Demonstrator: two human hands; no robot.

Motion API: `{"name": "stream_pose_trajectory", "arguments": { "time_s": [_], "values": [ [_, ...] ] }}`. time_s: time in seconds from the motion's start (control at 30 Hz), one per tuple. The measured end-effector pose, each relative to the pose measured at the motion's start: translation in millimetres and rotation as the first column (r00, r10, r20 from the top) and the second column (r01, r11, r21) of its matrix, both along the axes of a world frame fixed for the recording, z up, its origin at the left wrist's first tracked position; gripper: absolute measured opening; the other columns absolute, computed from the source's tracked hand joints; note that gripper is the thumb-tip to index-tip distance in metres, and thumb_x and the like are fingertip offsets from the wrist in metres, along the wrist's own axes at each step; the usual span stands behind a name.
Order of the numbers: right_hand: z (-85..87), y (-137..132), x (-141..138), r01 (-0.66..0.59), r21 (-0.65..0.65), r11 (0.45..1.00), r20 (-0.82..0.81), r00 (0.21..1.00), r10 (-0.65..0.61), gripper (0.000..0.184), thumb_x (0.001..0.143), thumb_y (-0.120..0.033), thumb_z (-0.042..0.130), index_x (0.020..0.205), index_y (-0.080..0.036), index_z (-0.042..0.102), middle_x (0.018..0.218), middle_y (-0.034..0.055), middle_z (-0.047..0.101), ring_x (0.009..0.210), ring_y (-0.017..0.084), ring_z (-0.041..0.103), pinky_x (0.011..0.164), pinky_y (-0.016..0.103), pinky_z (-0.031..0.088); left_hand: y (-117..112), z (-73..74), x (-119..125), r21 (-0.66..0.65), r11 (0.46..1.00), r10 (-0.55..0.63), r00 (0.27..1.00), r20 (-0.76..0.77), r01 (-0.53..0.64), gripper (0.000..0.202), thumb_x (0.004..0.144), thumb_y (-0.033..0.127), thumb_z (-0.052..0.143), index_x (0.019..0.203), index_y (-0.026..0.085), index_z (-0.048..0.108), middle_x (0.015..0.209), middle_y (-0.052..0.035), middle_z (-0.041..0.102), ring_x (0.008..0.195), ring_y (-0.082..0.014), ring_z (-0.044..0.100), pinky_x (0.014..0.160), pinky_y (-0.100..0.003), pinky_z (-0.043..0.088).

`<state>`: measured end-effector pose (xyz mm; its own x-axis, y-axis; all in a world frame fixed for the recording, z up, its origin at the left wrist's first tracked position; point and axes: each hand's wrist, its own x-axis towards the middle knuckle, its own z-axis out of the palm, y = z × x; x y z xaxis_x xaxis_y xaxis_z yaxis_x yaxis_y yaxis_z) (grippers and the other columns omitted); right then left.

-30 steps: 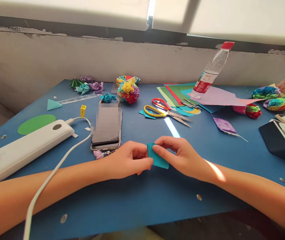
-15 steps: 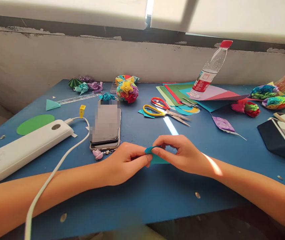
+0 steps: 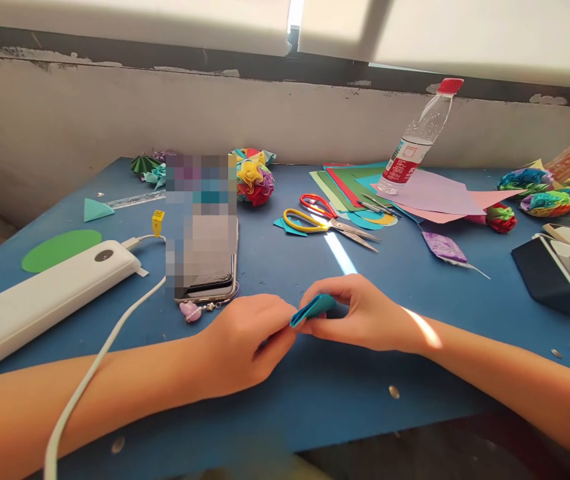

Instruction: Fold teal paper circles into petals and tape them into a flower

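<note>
A small folded piece of teal paper (image 3: 319,305) is held above the front middle of the blue table (image 3: 345,407). My right hand (image 3: 352,313) pinches it between thumb and fingers. My left hand (image 3: 255,340) is closed at the paper's left corner, its fingertips meeting that edge. Folded layers show along the paper's lower left side. Beyond my hands lie scissors (image 3: 332,223) with one red and one yellow handle, beside teal paper pieces (image 3: 292,228). A phone (image 3: 209,267) with a pink charm (image 3: 191,311) lies just past my left hand, its upper part blurred out.
A white power bank (image 3: 49,300) lies at left, its cable (image 3: 109,333) crossing over my left forearm. A tilted-looking bottle (image 3: 417,143) stands on coloured paper sheets (image 3: 439,200). Ruffled paper balls (image 3: 255,183) sit at the back. A dark box (image 3: 555,273) is at right.
The teal paper has been folded over and tilted up, so its flat part no longer hangs below my fingers. My left hand has shifted slightly down.
</note>
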<state>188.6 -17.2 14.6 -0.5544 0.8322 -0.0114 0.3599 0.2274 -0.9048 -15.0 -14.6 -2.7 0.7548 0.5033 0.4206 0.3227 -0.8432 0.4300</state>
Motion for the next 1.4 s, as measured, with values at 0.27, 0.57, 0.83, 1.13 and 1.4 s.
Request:
{"name": "stream_pose_trajectory", "arguments": {
  "time_s": [0.27, 0.57, 0.83, 1.13, 1.4],
  "values": [
    [3.9, -2.1, 4.6, -0.080, 0.169, 0.982, 0.064, 0.996, 0.070, 0.009, 0.074, -0.014, 0.060, 0.079, -0.014, 0.067, 0.072, 0.0009, 0.066, 0.062, 0.010, 0.054, 0.059, 0.021, 0.044, -0.3, 3.3, 0.0, 0.165, 0.982, -0.086, 0.994, -0.072, 0.097, 0.022, 0.089, 0.011, 0.039, 0.079, 0.014, 0.057, 0.059, -0.0033, 0.052, 0.055, -0.0154, 0.041, 0.052, -0.026, 0.032],
    [5.6, -3.0, 10.0, -0.229, 0.234, 0.945, 0.133, 0.970, 0.202, 0.009, 0.077, -0.017, 0.061, 0.081, -0.014, 0.069, 0.072, 0.0025, 0.066, 0.062, 0.010, 0.055, 0.059, 0.020, 0.043, 2.6, 2.0, 0.3, 0.136, 0.951, -0.265, 0.958, -0.112, 0.279, 0.024, 0.090, 0.010, 0.040, 0.073, 0.011, 0.058, 0.059, -0.0038, 0.050, 0.055, -0.0150, 0.036, 0.052, -0.027, 0.033],
    [13.6, 0.2, 15.9, -0.271, 0.251, 0.929, 0.178, 0.957, 0.231, 0.011, 0.079, -0.020, 0.062, 0.078, -0.013, 0.070, 0.068, 0.0031, 0.066, 0.059, 0.009, 0.053, 0.058, 0.020, 0.043, 2.2, 4.3, 1.2, 0.110, 0.942, -0.300, 0.944, -0.136, 0.316, 0.027, 0.092, 0.011, 0.036, 0.074, 0.012, 0.056, 0.061, -0.0052, 0.052, 0.057, -0.0159, 0.040, 0.055, -0.028, 0.036],
    [20.2, 12.0, 30.1, -0.256, 0.240, 0.936, 0.185, 0.959, 0.214, 0.011, 0.080, -0.024, 0.063, 0.079, -0.016, 0.071, 0.068, 0.0016, 0.068, 0.057, 0.009, 0.055, 0.052, 0.020, 0.043, 2.6, 4.2, 1.7, 0.034, 0.964, -0.261, 0.964, -0.059, 0.263, 0.021, 0.090, 0.009, 0.039, 0.074, 0.015, 0.051, 0.060, -0.0022, 0.047, 0.056, -0.0146, 0.035, 0.054, -0.027, 0.033],
    [46.9, 34.2, 73.2, -0.017, 0.303, 0.953, 0.084, 0.996, -0.009, 0.010, 0.075, -0.028, 0.069, 0.079, -0.020, 0.070, 0.076, 0.0025, 0.070, 0.071, 0.014, 0.064, 0.063, 0.025, 0.051, 2.2, 4.7, 2.2, -0.070, 0.981, -0.177, 0.983, 0.044, 0.180, 0.019, 0.088, 0.007, 0.041, 0.073, 0.015, 0.050, 0.060, 0.0004, 0.042, 0.058, -0.0128, 0.035, 0.053, -0.024, 0.032]
  ]
}}
